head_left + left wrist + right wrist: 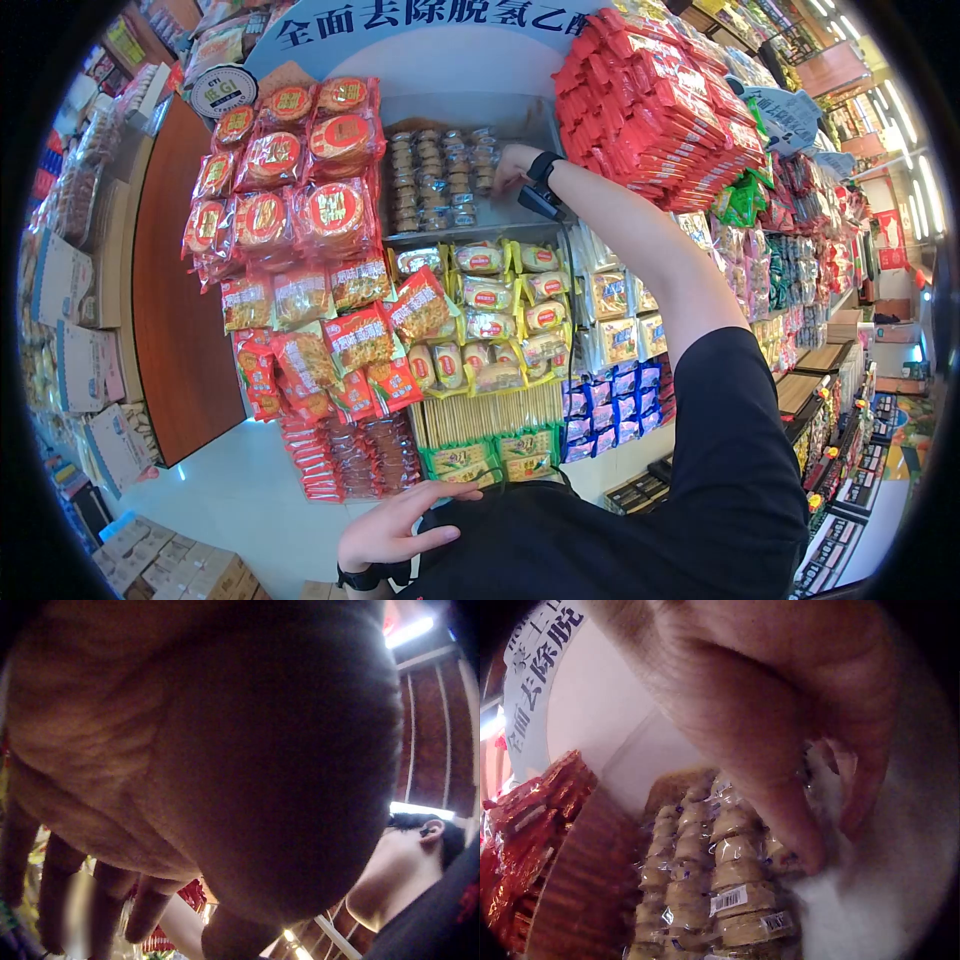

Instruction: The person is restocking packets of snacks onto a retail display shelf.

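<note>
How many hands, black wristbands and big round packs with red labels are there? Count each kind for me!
Hands: 2, one left hand and one right hand
Black wristbands: 2
Round packs with red labels showing: 9
Total: 13

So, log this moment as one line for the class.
right hand: at wrapped round snacks, grip unclear | left hand: open, empty

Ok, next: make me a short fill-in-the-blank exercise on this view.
The hand at the stacked cakes is the person's ____ one.
Its wristband is ____ in colour.
The person's other hand holds ____.
The packets heaped just right of the cakes are mainly ____.

Missing words: right; black; nothing; red.
</note>
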Demonstrator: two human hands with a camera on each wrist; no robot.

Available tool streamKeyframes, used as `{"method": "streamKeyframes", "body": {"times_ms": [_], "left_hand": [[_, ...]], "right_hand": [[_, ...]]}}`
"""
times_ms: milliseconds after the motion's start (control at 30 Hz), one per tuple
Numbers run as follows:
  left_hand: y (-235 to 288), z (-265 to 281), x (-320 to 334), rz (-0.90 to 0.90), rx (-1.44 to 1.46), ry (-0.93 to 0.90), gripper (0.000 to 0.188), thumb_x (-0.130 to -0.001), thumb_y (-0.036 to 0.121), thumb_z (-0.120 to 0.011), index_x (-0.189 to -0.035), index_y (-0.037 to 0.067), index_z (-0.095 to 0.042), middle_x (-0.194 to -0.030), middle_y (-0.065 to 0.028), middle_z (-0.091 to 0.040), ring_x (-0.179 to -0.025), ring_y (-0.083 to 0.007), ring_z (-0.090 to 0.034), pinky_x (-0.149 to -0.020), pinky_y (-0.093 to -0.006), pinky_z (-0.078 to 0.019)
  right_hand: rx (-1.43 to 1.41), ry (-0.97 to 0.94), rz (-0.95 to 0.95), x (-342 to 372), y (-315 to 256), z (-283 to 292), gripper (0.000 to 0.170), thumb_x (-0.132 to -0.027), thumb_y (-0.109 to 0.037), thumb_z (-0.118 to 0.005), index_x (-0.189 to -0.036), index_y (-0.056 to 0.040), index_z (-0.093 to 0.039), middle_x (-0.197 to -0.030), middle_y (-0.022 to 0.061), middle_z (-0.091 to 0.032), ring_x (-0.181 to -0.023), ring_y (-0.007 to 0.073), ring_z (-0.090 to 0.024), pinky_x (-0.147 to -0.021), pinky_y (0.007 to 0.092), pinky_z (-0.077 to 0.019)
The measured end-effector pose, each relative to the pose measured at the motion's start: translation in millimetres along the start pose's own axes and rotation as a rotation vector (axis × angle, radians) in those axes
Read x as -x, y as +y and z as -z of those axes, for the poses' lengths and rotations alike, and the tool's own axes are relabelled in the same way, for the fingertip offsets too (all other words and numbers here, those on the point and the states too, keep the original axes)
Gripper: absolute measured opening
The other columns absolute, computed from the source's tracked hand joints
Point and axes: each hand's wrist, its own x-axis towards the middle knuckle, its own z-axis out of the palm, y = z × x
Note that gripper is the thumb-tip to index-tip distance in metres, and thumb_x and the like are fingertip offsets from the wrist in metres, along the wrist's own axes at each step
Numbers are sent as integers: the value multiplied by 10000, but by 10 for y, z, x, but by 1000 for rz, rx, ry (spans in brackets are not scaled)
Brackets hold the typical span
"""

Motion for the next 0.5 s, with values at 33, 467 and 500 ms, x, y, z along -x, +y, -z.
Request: {"method": "streamKeyframes", "body": {"times_ms": [33,467,500], "left_hand": [[7,-19,13,-5,-6,3,576,-1028,280,-662,-1508,23,-474,-1470,-136,-593,-1396,-297,-527,-1181,-425,-387],[257,-719,521,-61,-168,54,538,-1030,243,-660,-1491,21,-498,-1395,-127,-633,-1331,-281,-574,-1138,-407,-428],[288,-792,582,-67,-179,57,531,-1032,242,-657,-1488,19,-500,-1381,-126,-638,-1323,-278,-579,-1132,-403,-433]], "right_hand": [[73,-5,12,17,-19,23,208,-876,-326,-802,-882,-126,-748,-928,-8,-740,-815,126,-654,-733,364,-533],[353,504,713,2615,-253,345,248,-961,-176,-693,-1008,56,-620,-1119,240,-698,-1000,316,-728,-806,418,-625],[-436,315,591,2798,-256,293,266,-978,-159,-663,-1073,77,-586,-1172,258,-670,-1018,335,-722,-847,427,-627]]}}
